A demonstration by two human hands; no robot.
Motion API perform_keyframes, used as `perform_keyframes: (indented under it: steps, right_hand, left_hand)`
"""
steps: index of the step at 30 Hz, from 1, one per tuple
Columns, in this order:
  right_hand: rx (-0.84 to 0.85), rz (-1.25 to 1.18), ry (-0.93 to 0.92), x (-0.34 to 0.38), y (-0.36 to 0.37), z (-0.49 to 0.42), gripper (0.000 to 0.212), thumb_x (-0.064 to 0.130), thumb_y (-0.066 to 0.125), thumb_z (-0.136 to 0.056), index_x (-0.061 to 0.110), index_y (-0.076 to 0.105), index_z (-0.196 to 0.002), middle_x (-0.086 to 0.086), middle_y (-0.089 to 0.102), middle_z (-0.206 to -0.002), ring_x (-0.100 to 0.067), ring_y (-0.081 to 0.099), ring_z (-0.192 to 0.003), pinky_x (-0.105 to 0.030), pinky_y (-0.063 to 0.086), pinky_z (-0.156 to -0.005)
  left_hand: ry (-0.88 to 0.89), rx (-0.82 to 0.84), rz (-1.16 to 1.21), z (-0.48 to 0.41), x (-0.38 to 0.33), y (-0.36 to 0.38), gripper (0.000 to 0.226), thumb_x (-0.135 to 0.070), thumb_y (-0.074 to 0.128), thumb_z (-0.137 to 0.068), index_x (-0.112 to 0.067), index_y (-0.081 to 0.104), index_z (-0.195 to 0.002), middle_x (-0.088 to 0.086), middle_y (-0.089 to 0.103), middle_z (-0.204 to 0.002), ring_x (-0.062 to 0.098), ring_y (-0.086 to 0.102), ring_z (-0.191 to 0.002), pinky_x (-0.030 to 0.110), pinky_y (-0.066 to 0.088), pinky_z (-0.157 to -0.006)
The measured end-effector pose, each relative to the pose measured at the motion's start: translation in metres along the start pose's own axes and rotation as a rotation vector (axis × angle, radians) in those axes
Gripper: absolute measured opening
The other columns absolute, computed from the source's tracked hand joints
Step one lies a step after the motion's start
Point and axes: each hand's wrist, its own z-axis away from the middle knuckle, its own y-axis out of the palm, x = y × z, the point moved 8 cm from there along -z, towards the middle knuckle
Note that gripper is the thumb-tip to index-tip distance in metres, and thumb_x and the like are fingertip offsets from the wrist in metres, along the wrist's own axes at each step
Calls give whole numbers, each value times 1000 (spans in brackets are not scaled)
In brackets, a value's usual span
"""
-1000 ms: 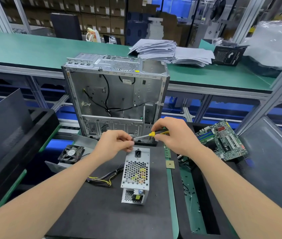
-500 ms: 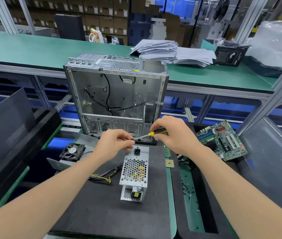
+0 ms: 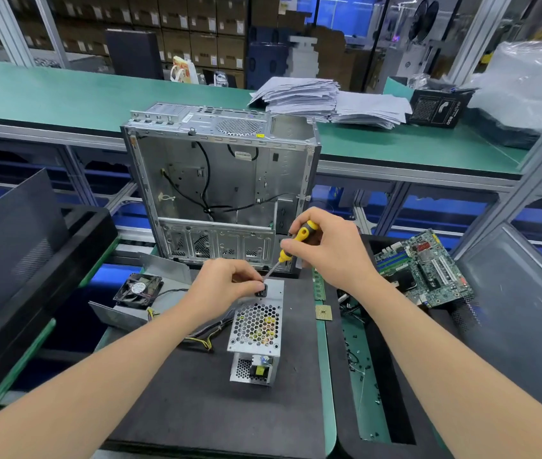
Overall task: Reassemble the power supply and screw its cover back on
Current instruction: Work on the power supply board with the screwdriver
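The silver power supply [image 3: 256, 329] stands on the black mat [image 3: 196, 392], its perforated cover facing me and its wire bundle trailing left. My left hand [image 3: 226, 283] rests at its top left corner, fingertips pinched together by the black socket; what they pinch is hidden. My right hand [image 3: 332, 250] grips a yellow-and-black screwdriver [image 3: 291, 246], tilted with its tip down at the fingertips of my left hand.
An open computer case [image 3: 219, 183] stands upright just behind the mat. A loose fan [image 3: 138, 289] on a metal panel lies left. A motherboard [image 3: 425, 270] sits in the black tray on the right, with a CPU chip [image 3: 323, 313] and small screws [image 3: 359, 359] nearer.
The screwdriver has swung from nearly level to steeply tilted, handle raised. My right hand rose with it. My left hand stays at the top of the power supply.
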Motion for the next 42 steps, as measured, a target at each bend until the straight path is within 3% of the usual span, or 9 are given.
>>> perform_keyframes:
  steps: [5,10,15,19,22,25,30,35,42]
  right_hand:
    - [-6,52,18,4,11,3,13,30,74,-95,24,65,-102,6,70,-83,-11,72,-74,-37,62,-72]
    - [-17,88,29,2,14,2,12,29,73,-96,24,66,-104,10,68,-83,-4,69,-79,-28,59,-73]
    - [-10,91,38,1,15,-1,11,29,73,-96,25,66,-104,9,68,-86,-7,68,-80,-28,58,-73]
    - [2,129,29,0,18,-4,11,31,73,-96,27,67,-104,11,67,-85,-3,66,-82,-18,53,-71]
    - [23,135,28,-2,23,-6,10,32,73,-96,29,66,-103,11,68,-82,0,67,-80,-10,49,-67]
    - [37,167,21,-3,26,-7,10,33,72,-96,31,65,-102,12,68,-82,-2,66,-81,-9,49,-67]
    - [66,182,16,0,31,-8,10,34,72,-96,31,65,-103,9,69,-84,-8,67,-82,-24,54,-71]
    - [98,170,7,7,36,-7,10,30,71,-96,29,64,-104,9,70,-84,-5,69,-79,-25,56,-71]
    - [134,210,-8,15,44,-6,13,30,71,-97,26,65,-109,8,69,-90,-11,67,-86,-31,57,-78]
  left_hand:
    - [-48,-23,75,2,11,9,16,-32,85,-84,-46,79,-80,-26,76,-98,-1,71,-87,26,58,-84]
    - [-144,-19,221,6,26,13,17,-36,68,-99,-45,82,-97,-26,73,-116,-4,65,-111,29,50,-98]
    - [-508,-260,400,25,59,4,20,-34,61,-102,-32,73,-119,-9,73,-119,14,71,-101,38,61,-83]
    - [-803,117,705,39,67,42,18,-21,65,-99,-6,68,-109,10,79,-95,24,76,-74,33,60,-64]
    - [-843,133,863,40,65,50,21,-10,66,-98,3,65,-114,16,77,-94,26,73,-79,43,62,-80]
    - [-877,115,958,39,61,55,28,-2,63,-98,9,61,-124,28,70,-121,37,70,-107,54,56,-99]
    - [-897,88,946,36,57,54,30,5,60,-98,13,59,-127,30,64,-129,37,66,-110,51,52,-105]
    - [-850,132,927,36,48,52,26,6,56,-100,10,65,-125,21,72,-114,28,65,-101,43,55,-97]
    - [-823,153,893,37,45,52,26,5,54,-102,7,67,-124,24,71,-125,37,63,-125,54,46,-113]
